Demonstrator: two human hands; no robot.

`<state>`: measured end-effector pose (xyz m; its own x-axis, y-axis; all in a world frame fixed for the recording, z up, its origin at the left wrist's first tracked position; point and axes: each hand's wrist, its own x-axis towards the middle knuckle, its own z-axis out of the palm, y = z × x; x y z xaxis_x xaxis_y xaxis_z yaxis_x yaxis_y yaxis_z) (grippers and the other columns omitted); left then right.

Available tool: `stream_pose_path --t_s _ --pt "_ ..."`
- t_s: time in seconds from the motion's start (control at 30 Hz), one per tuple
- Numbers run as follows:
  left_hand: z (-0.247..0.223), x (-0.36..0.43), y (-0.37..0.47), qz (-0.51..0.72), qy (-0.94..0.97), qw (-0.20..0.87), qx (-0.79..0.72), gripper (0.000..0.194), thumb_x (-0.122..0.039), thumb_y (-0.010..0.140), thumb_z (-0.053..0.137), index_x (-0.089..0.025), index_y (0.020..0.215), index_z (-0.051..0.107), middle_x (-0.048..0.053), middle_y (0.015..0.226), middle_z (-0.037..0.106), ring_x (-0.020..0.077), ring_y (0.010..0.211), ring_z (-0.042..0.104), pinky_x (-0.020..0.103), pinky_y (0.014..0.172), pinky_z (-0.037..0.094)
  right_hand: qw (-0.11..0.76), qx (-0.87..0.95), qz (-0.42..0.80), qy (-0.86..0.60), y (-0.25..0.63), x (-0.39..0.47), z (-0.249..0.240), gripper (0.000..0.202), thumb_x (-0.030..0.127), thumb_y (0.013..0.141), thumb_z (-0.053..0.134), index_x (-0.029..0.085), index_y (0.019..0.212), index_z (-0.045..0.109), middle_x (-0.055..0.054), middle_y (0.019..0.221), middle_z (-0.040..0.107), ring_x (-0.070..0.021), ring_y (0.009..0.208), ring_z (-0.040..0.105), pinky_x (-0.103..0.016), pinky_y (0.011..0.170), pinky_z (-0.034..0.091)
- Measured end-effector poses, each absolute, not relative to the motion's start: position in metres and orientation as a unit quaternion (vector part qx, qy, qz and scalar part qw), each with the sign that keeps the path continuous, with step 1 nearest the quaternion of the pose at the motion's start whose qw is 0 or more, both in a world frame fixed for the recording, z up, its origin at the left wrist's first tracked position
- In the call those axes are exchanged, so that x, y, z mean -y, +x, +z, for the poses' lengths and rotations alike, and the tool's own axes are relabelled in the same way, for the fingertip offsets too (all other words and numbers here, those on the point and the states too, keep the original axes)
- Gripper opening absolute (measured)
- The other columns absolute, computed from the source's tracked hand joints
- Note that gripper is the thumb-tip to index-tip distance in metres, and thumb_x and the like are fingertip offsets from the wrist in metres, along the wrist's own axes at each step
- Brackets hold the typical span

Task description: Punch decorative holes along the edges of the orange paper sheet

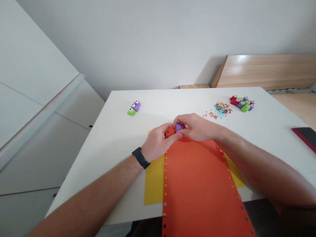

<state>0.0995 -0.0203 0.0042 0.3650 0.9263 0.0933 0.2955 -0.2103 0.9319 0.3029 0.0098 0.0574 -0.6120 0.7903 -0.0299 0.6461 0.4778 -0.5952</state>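
Note:
A long orange paper sheet point(199, 184) has small cut-out shapes along both side edges and hangs over the table's near edge. At its far end, a purple craft punch point(179, 127) sits on the paper's border. My right hand point(195, 128) is closed around that punch. With a watch on its wrist, my left hand point(158, 140) pinches the far left corner of the orange sheet, its thumb close beside the punch. A yellow sheet point(154, 184) lies under the orange one. The punch's far side is hidden by my fingers.
Several green and purple punches with eyes point(134, 108) stand at the back left. More red, green and purple punches point(243, 103) cluster at the back right, beside a pile of coloured paper bits point(222, 108). A dark red-edged object point(306, 136) lies at the right.

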Motion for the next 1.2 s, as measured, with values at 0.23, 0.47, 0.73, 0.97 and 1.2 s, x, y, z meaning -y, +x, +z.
stream_pose_path --t_s 0.23,0.47,0.73,0.97,1.2 --pt "0.004 0.019 0.099 0.335 0.712 0.441 -0.433 0.041 -0.051 0.092 0.066 -0.02 0.119 0.072 0.004 0.106 0.075 0.0218 0.095 0.067 0.031 0.086 0.053 0.131 0.848 0.288 -0.425 0.304 -0.011 0.054 0.02 0.016 0.081 0.061 0.017 0.099 0.068 -0.003 0.089 0.07 -0.0159 0.079 0.06 -0.027 0.072 0.042" --pt "-0.001 0.019 0.096 0.343 0.68 0.484 -0.431 0.046 -0.05 0.086 0.074 -0.02 0.119 0.069 0.006 0.106 0.076 0.0221 0.094 0.069 0.033 0.083 0.055 0.122 0.842 0.318 -0.418 0.307 -0.012 0.058 0.022 0.017 0.081 0.063 0.018 0.102 0.068 -0.002 0.092 0.071 -0.0161 0.082 0.061 -0.028 0.076 0.044" --pt "-0.001 0.019 0.099 0.371 0.64 0.536 -0.407 0.046 -0.051 0.089 0.071 -0.018 0.122 0.067 0.009 0.113 0.075 0.0224 0.1 0.069 0.035 0.09 0.056 0.136 0.833 0.321 -0.43 0.312 -0.016 0.058 0.02 0.024 0.083 0.066 0.019 0.102 0.066 -0.002 0.092 0.071 -0.0171 0.082 0.062 -0.029 0.077 0.046" --pt "0.002 0.019 0.098 0.367 0.652 0.499 -0.438 0.038 -0.051 0.099 0.056 -0.021 0.114 0.072 0.006 0.108 0.076 0.021 0.097 0.069 0.03 0.085 0.055 0.126 0.827 0.339 -0.43 0.316 -0.019 0.06 0.027 0.029 0.084 0.068 0.018 0.109 0.068 -0.003 0.097 0.072 -0.0176 0.086 0.063 -0.03 0.079 0.046" --pt "-0.002 0.019 0.097 0.361 0.654 0.486 -0.453 0.037 -0.051 0.099 0.054 -0.021 0.109 0.072 0.004 0.097 0.076 0.0188 0.085 0.067 0.027 0.075 0.054 0.122 0.833 0.331 -0.425 0.318 -0.02 0.062 0.027 0.029 0.084 0.068 0.018 0.109 0.068 -0.003 0.097 0.073 -0.0178 0.086 0.063 -0.03 0.08 0.046"
